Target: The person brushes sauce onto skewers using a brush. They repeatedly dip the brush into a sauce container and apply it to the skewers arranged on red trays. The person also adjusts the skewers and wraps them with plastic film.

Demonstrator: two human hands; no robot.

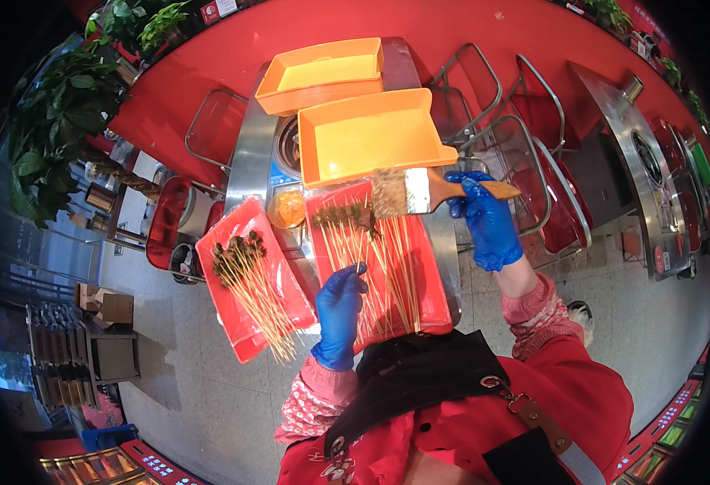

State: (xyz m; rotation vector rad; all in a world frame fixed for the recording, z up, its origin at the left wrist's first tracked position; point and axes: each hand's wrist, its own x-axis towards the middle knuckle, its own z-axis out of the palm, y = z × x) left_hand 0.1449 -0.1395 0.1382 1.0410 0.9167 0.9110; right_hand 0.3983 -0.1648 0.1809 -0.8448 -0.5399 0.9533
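Note:
My right hand point(490, 225), in a blue glove, grips the wooden handle of a wide flat paintbrush point(416, 191). Its wet brownish bristles point left over the far part of a red plastic tray point(432, 285). In that tray lie many bamboo skewers point(398, 267), with dark food on the far ends of those at the left; the brush hides some tips. My left hand point(338, 309), also blue-gloved, pinches a bamboo skewer point(362, 250) above the tray. To its left, a second red tray point(299, 296) holds a bunch of skewers point(255, 282) tipped with dark green food.
A yellow-orange tray point(367, 133) lies beyond the red ones, before a stack of similar trays point(324, 70). A container of orange contents point(287, 208) stands between the red trays. Red folding chairs point(552, 206) flank the metal table point(252, 145). Potted plants point(58, 115) stand at far left.

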